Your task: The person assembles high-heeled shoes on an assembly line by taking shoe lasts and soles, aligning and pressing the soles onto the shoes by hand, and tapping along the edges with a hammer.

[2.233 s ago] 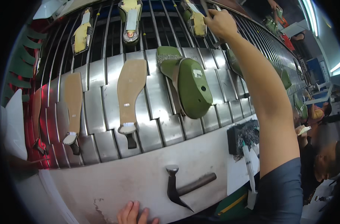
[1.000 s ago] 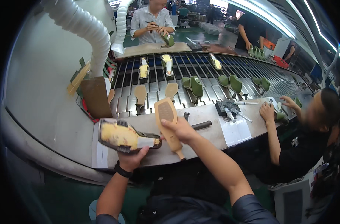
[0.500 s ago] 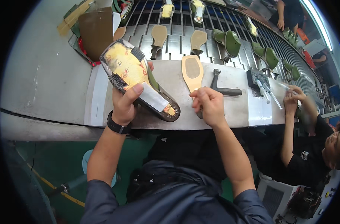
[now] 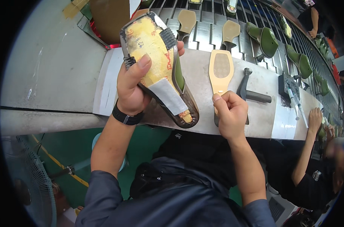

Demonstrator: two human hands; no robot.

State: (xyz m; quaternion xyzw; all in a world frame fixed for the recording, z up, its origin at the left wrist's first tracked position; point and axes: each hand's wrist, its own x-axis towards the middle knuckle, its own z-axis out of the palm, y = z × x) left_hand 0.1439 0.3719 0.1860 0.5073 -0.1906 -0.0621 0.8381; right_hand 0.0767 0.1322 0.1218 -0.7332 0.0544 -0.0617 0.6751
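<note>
My left hand (image 4: 136, 81) grips an unfinished shoe (image 4: 155, 56) with its underside up. My thumb presses on that yellow underside, and fingertips show at the far edge. Dark ridged patches sit on both sides of the forepart; a whitish strip (image 4: 167, 96) lies across the shank. Green material shows along the right side. Beside the shoe, my right hand (image 4: 232, 115) is closed, thumb against bent index finger, over the narrow end of a beige sole (image 4: 221, 77) on the bench. Whatever the fingertips pinch is too small or hidden to make out.
A hammer (image 4: 255, 95) lies right of the sole. Farther right, syringes (image 4: 296, 104) rest against a dark block (image 4: 287, 84). Beyond the bench runs a slatted conveyor (image 4: 204, 38) with soles and green shoes (image 4: 264, 38). A co-worker's arm (image 4: 309, 132) reaches in at right; a fan (image 4: 34, 181) stands lower left.
The view has shifted, so bench items appear farther right. The shoe stays in my left hand, turned slightly more upright. My right hand remains closed by the sole, with thumb and index now higher.
</note>
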